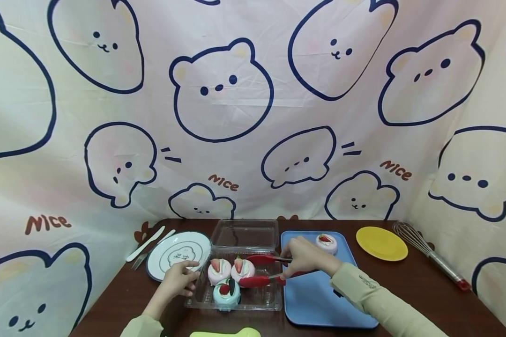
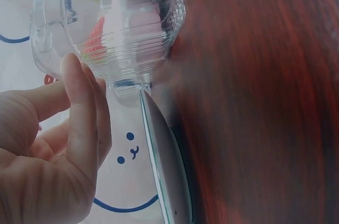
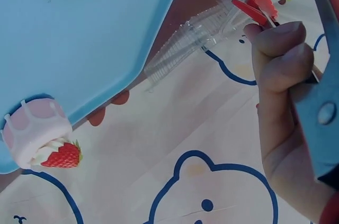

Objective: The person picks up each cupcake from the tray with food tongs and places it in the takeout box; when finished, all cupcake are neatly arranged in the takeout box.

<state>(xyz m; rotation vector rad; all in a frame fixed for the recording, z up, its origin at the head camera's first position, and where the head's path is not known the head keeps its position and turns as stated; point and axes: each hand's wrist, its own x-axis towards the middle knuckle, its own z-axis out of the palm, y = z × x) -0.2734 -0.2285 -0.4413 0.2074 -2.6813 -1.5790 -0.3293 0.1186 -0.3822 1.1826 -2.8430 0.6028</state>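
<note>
My right hand (image 1: 301,256) grips a pair of tongs (image 1: 257,281) with red tips, which reach into a clear plastic box (image 1: 261,299). Those tips stand on either side of a pink cake with a strawberry (image 1: 246,270); contact cannot be told. Beside it in the box are another pink cake (image 1: 219,271) and a light-blue cake (image 1: 226,296) with a red berry. My left hand (image 1: 178,281) is at the left side of the box, its fingers loosely bent. In the left wrist view, a fingertip (image 2: 71,65) meets the box's rim.
A blue tray (image 1: 320,299) right of the box bears one pink cake (image 1: 326,243) at its far end. Farther right are a yellow plate (image 1: 381,243) and a whisk (image 1: 434,255). On the left are a white plate (image 1: 156,262), a knife (image 1: 145,243) and a fork (image 1: 141,259).
</note>
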